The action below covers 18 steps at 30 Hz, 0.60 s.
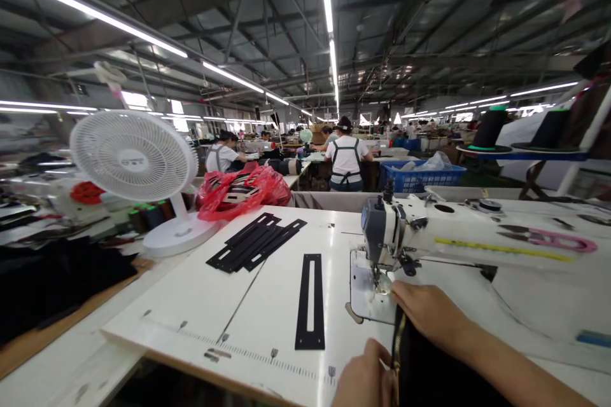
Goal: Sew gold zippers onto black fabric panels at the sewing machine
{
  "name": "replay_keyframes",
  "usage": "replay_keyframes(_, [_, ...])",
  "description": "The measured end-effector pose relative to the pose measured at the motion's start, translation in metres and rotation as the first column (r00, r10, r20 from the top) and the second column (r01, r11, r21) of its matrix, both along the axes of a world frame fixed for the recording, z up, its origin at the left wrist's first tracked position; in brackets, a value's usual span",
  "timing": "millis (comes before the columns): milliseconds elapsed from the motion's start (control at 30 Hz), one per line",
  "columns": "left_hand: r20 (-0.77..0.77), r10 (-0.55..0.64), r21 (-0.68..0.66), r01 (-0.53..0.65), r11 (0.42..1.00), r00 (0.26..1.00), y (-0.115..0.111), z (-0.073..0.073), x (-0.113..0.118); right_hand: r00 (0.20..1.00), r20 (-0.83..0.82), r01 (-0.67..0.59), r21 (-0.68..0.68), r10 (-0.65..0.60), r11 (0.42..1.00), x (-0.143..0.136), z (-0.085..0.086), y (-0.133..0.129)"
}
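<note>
A black fabric piece (429, 369) with a gold-toned zipper (398, 346) along its edge hangs off the front of the sewing table (191, 305). My left hand (363, 376) is closed on the zipper edge low down, its fingertips partly hidden. Higher up, my right hand (429, 313) pinches the top end of the same fabric, just right of the presser foot of the sewing machine (384, 235). Left of the needle plate (370, 289), a black slotted strip (302, 302) lies flat. Several similar strips (255, 243) overlap farther back.
A white fan (136, 156) and a red plastic bag (243, 189) stand at the back left. Pink-handled snips (548, 236) lie on the machine. Thread cones (491, 128) sit at right. Dark cloth (62, 283) covers the left side. A blue basket (422, 176) and co-workers (347, 156) are beyond.
</note>
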<state>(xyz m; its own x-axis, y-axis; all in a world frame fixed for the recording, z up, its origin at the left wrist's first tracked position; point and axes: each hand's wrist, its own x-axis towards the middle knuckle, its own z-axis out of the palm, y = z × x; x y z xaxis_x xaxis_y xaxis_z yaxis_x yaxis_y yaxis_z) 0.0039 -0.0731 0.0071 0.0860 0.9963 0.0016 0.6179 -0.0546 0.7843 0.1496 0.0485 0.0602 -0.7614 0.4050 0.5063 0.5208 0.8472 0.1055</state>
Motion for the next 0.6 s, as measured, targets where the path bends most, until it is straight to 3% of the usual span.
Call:
replay_keyframes(100, [-0.173, -0.085, 0.133, 0.108, 0.985, 0.981, -0.001, 0.013, -0.020, 1.000, -0.009, 0.019, -0.107, -0.020, 0.994, -0.014, -0.029, 0.010])
replay_keyframes(200, [-0.307, -0.230, 0.176, 0.292, 0.940, 0.924, -0.003, 0.024, -0.032, 0.991, -0.051, 0.112, -0.180, -0.123, 0.977, 0.011, -0.029, 0.002])
replay_keyframes(267, [-0.349, -0.279, 0.169, 0.353, 0.920, 0.895, -0.002, 0.023, -0.036, 0.958, -0.086, 0.253, -0.202, -0.275, 0.946, 0.043, -0.025, -0.014])
replay_keyframes(333, [-0.376, -0.272, 0.169, 0.354, 0.920, 0.886, 0.000, 0.019, -0.038, 0.865, -0.117, 0.456, -0.223, -0.488, 0.862, 0.075, -0.026, -0.037])
replay_keyframes(367, [-0.388, -0.268, 0.169, 0.354, 0.920, 0.882, 0.001, 0.018, -0.039, 0.761, -0.096, 0.594, -0.294, -0.641, 0.749, 0.087, -0.028, -0.049])
replay_keyframes(400, [-0.401, -0.273, 0.167, 0.363, 0.917, 0.874, 0.003, 0.016, -0.039, 0.689, -0.039, 0.657, -0.390, -0.724, 0.646, 0.094, -0.033, -0.059])
replay_keyframes(467, [-0.420, -0.309, 0.160, 0.405, 0.900, 0.853, 0.008, 0.017, -0.039, 0.608, 0.074, 0.703, -0.514, -0.790, 0.493, 0.096, -0.041, -0.073])
replay_keyframes(533, [-0.422, -0.358, 0.144, 0.451, 0.881, 0.833, 0.015, 0.020, -0.037, 0.596, 0.083, 0.687, -0.567, -0.799, 0.453, 0.085, -0.046, -0.075])
replay_keyframes(600, [-0.423, -0.381, 0.133, 0.472, 0.872, 0.822, 0.020, 0.022, -0.034, 0.577, -0.025, 0.640, -0.606, -0.816, 0.472, 0.070, -0.044, -0.069])
